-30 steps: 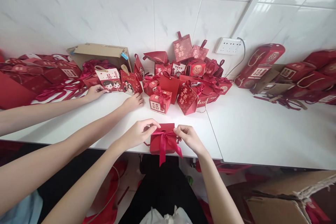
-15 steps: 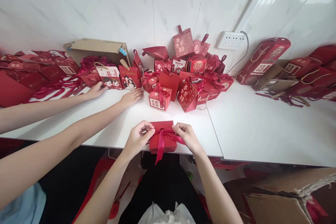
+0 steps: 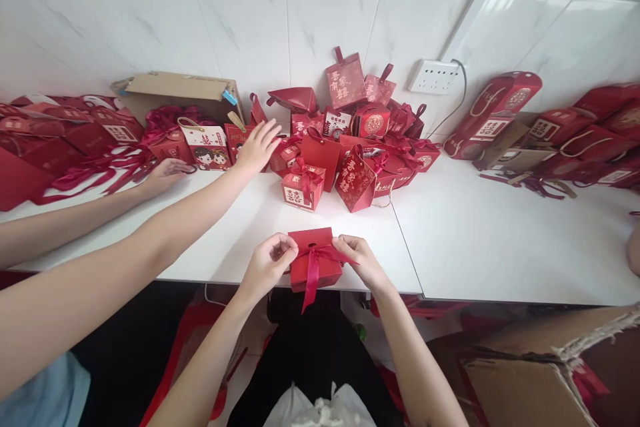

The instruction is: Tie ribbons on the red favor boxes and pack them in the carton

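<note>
A small red gift box [image 3: 314, 259] sits at the near edge of the white table [image 3: 490, 240], tied with a red ribbon [image 3: 316, 263] whose tail hangs over the edge. My left hand [image 3: 267, 265] pinches the ribbon at the box's left side. My right hand [image 3: 361, 260] pinches the ribbon at its right side. Both hands are closed on the ribbon loops.
A heap of red gift boxes and bags [image 3: 350, 140] fills the back of the table. A co-worker's two arms reach in from the left, one hand [image 3: 257, 145] on a bag, the other [image 3: 165, 173] by red ribbons. A cardboard box [image 3: 175, 90] and a wall socket [image 3: 434, 75] stand behind.
The co-worker's nearer hand lifted off the table and moved up onto the bags. My hands stay on the ribbon, drawn slightly apart, and the box sits a little farther onto the table.
</note>
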The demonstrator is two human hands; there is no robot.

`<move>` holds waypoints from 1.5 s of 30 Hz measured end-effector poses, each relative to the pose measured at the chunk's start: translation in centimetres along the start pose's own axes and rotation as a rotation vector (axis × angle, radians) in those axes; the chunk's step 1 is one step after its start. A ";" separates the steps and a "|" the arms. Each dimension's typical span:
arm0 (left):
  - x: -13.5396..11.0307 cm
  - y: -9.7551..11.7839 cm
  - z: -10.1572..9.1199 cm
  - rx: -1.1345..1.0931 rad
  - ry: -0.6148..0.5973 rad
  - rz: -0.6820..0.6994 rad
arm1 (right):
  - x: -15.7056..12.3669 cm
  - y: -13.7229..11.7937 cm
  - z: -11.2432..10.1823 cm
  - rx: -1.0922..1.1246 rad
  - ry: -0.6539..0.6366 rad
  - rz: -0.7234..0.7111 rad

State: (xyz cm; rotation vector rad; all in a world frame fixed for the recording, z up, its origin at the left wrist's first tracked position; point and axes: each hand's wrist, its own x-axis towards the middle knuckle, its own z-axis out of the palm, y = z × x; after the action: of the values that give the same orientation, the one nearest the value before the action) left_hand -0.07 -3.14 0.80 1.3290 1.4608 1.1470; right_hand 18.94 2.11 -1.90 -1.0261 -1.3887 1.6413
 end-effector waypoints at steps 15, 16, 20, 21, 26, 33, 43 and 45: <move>1.0 0.8 -2.1 0.075 -0.149 0.287 | -0.8 -1.5 -0.8 -0.174 0.009 -0.045; 1.0 0.8 -2.0 0.069 -0.159 0.284 | -0.8 -1.6 -0.8 -0.180 0.011 -0.051; 1.1 1.3 -1.4 0.014 -0.172 0.239 | -1.0 -1.6 -0.6 -0.191 0.037 -0.035; 1.1 1.5 -1.1 -0.011 -0.171 0.227 | -1.1 -1.6 -0.6 -0.188 0.044 -0.032; 0.9 1.8 -0.3 -0.122 -0.164 0.148 | -1.4 -1.6 -0.6 -0.174 0.071 -0.051; 0.9 1.2 -0.6 -0.369 -0.348 0.016 | -1.8 -1.7 -0.7 -0.153 0.054 -0.045; -0.3 2.6 -0.9 0.306 -0.163 0.043 | -2.0 -1.6 -0.7 -0.169 0.045 -0.051; -0.5 2.5 -0.8 0.353 -0.167 0.034 | -2.0 -1.6 -0.7 -0.202 0.036 -0.049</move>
State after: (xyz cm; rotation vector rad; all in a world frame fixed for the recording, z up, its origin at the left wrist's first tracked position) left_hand -0.20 -3.65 3.41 1.6519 1.5686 0.7986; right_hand 20.42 0.81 -0.21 -1.1207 -1.5670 1.4631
